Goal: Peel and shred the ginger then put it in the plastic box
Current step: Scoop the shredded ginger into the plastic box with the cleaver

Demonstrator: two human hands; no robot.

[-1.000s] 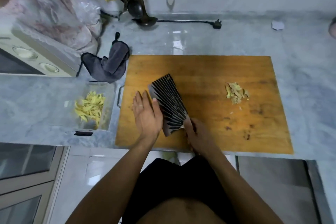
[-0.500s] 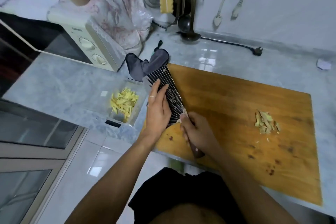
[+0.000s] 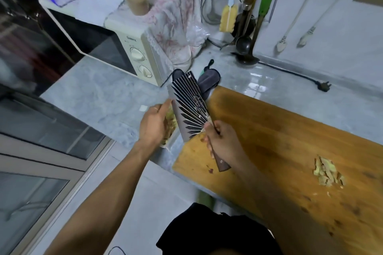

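My right hand (image 3: 222,143) grips the wooden handle of a wide cleaver (image 3: 187,105) with a dark ribbed blade, tilted over the left end of the wooden cutting board (image 3: 279,141). My left hand (image 3: 154,124) lies flat along the blade's left face, over the clear plastic box (image 3: 169,144), which it mostly hides. Yellow ginger shreds (image 3: 171,125) show between my left hand and the blade, above the box. A small pile of ginger peel (image 3: 327,173) lies on the board at the right.
A cream microwave (image 3: 132,47) stands at the back left with a cloth over it. A grey rag (image 3: 208,80) lies behind the cleaver. Ladles and brushes (image 3: 245,27) hang at the wall, and a black cord with plug (image 3: 322,86) runs along the grey counter (image 3: 99,97).
The cleaver has moved left from the middle of the board to above the plastic box. My left hand went with it along the blade. The view swung left and down.
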